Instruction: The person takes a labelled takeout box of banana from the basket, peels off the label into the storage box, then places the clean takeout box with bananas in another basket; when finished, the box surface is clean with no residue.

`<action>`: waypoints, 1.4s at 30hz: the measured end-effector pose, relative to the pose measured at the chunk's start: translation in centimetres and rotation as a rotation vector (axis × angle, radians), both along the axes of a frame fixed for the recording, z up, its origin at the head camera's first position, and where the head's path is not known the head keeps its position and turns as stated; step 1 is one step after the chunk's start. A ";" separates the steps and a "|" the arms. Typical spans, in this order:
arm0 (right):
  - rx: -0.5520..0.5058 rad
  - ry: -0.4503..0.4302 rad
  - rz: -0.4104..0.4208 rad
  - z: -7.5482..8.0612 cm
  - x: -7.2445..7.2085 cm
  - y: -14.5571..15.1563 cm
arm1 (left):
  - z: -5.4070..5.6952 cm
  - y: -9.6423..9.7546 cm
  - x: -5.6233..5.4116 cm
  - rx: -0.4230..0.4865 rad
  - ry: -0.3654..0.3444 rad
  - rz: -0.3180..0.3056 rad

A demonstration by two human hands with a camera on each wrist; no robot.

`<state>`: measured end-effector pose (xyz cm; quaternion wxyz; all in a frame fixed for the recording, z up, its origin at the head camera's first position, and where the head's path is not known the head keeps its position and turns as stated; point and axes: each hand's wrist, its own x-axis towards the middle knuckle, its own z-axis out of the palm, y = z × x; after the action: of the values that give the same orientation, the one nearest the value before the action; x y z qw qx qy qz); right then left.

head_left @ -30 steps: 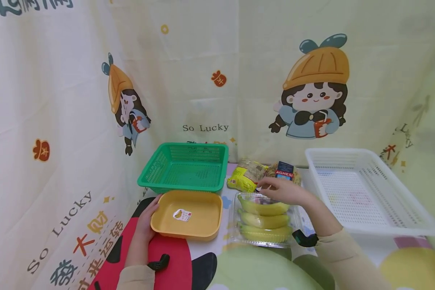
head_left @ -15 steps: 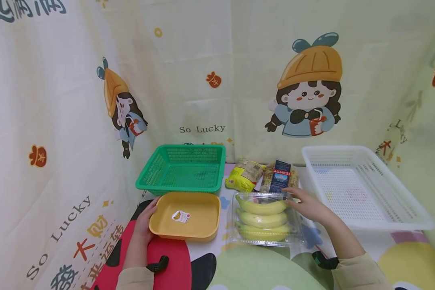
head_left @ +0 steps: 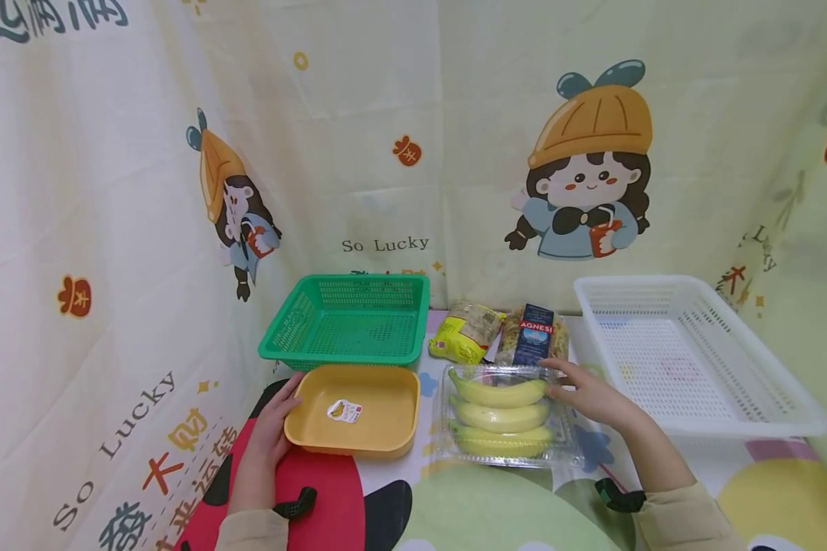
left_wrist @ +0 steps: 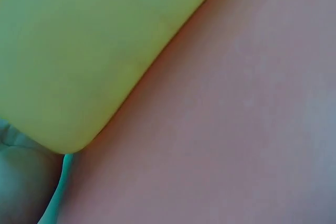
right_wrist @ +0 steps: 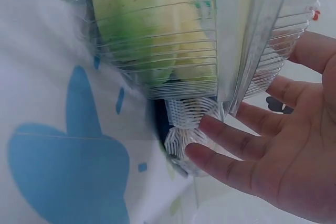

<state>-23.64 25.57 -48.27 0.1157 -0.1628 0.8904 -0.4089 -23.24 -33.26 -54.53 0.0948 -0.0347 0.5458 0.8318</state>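
Observation:
My left hand [head_left: 272, 421] rests along the left side of a shallow yellow plastic basin [head_left: 389, 417], fingertips at the rim. A small sticker with a banana picture [head_left: 344, 411] is on its floor. The left wrist view shows the basin's wall [left_wrist: 94, 51] close up. At the middle right a closed clear clamshell box [head_left: 565, 440] holds several bananas [head_left: 499, 417] in a stack of rows. My right hand [head_left: 590, 390] is at the box's far right corner, fingers extended and spread. In the right wrist view, the right fingers [right_wrist: 226, 169] lie beside the ridged box wall [right_wrist: 173, 30].
A green basket [head_left: 344, 356] stands behind the basin. A yellow bag [head_left: 465, 330] and an AGNESI pasta bag [head_left: 534, 337] lie behind the clamshell. On the right stands a large white basket [head_left: 668, 367]. A printed curtain [head_left: 448, 153] encloses the patterned table.
My right hand has moved from over the clamshell's far edge to its right corner, uncovering the pasta bag. The left hand stays at the basin. The head view has shifted slightly.

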 end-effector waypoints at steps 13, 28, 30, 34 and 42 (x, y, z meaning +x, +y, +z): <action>-0.056 -0.052 -0.015 -0.3 0.6 0.0 | 1.2 -0.3 -0.1 -0.143 -0.119 0.136; -0.091 -0.095 -0.025 -0.7 0.4 0.5 | 4.0 -0.1 0.7 -0.890 -0.063 0.520; -0.086 -0.092 -0.032 -0.6 0.4 0.5 | 5.0 1.7 1.1 -0.955 0.025 0.673; -0.075 -0.088 -0.035 -0.5 0.4 0.5 | 6.8 6.0 1.9 -0.928 0.263 0.767; -0.078 -0.084 -0.043 -0.9 0.5 0.2 | 9.1 14.1 2.9 -0.822 0.419 0.327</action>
<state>-23.13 25.77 -49.16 0.1377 -0.1306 0.8716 -0.4520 -20.31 -19.17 -45.39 -0.1705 0.0136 0.8237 0.5406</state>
